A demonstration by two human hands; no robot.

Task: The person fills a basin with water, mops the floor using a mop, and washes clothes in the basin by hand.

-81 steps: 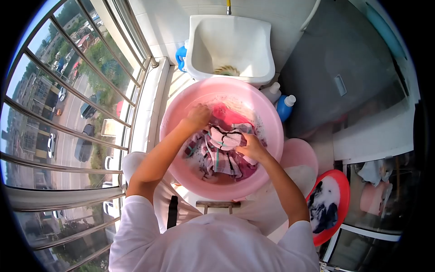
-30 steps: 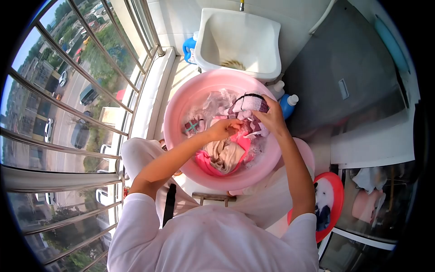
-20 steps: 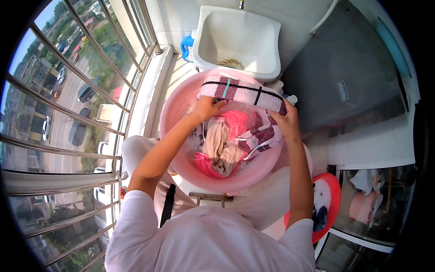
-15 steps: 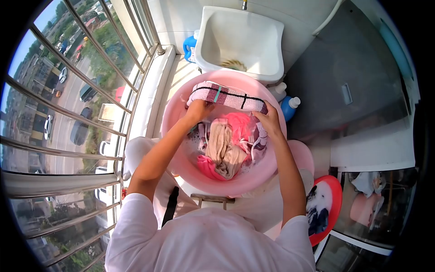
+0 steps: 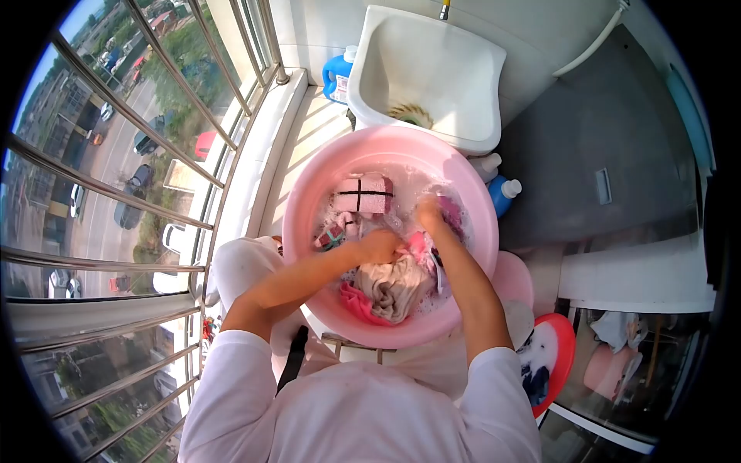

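Soapy water and wet laundry fill a large pink basin (image 5: 297,208) between my knees. My left hand (image 5: 384,247) is closed on a bright pink cloth (image 5: 419,248), just above a bunched beige cloth (image 5: 395,284). My right hand (image 5: 429,211) is curled at the water on the right side, next to purple fabric (image 5: 450,214); its fingertips are hidden, so what it grips cannot be made out. A pink plaid towel (image 5: 364,194) with black stripes lies partly in the water at the far left, apart from both hands.
Behind the basin stands a white sink (image 5: 478,92), with a blue detergent jug (image 5: 337,76) to its left. Bottles, including a blue one (image 5: 503,194), stand at the right. A red basin (image 5: 566,351) with suds and dark clothes is at lower right. Window bars (image 5: 116,193) run along the left.
The plaid towel, held up between both hands before, now lies lower in the water. My left hand has left it and come down to the pink cloth; my right hand has moved inward and left.
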